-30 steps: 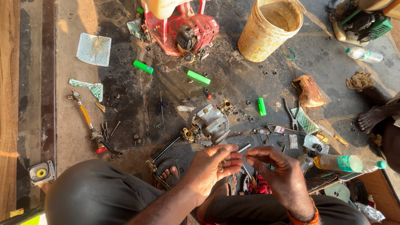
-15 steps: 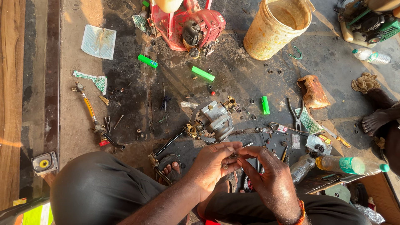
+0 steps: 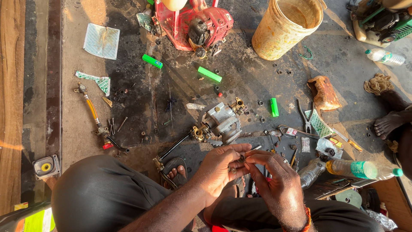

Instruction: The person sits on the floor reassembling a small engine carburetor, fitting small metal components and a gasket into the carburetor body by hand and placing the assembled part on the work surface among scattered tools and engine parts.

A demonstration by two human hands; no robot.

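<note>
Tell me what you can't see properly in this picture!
- Head view: the small metal part between the left hand and right hand is mostly covered by fingers, too small to identify.
- Red engine machine: cut off by the top edge.
- Green machine: cut off at the top right corner.

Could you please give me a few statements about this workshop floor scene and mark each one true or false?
1. Both hands, the left hand and the right hand, meet on a small metal part. True.
2. The yellow bucket lies tipped on its side. False: it stands upright, open end up.
3. A metal pump body lies on the floor just beyond the hands. True.
4. The pliers are in the right hand. False: they lie on the floor, apart from it.
5. A plastic bottle lies on its side. True.
</note>
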